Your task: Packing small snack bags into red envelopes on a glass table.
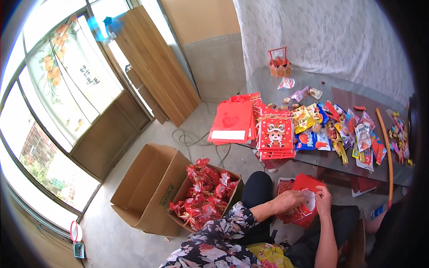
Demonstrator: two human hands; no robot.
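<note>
Over my lap, both hands are at a red paper gift bag whose pale inside shows between them. My left hand is closed on the left side of its mouth, fingers bent and partly hidden. Pinching the opposite edge is my right hand, thumb and fingers together. Beyond them, at the front edge of the glass table, lie a pile of flat red bags and a stack of red bags with a cartoon figure.
Packaged sweets and snacks cover the table's right half. A small red basket stands at its back. To my left sit a box of tied red packages and an open cardboard box. An orange stick crosses the table's right side.
</note>
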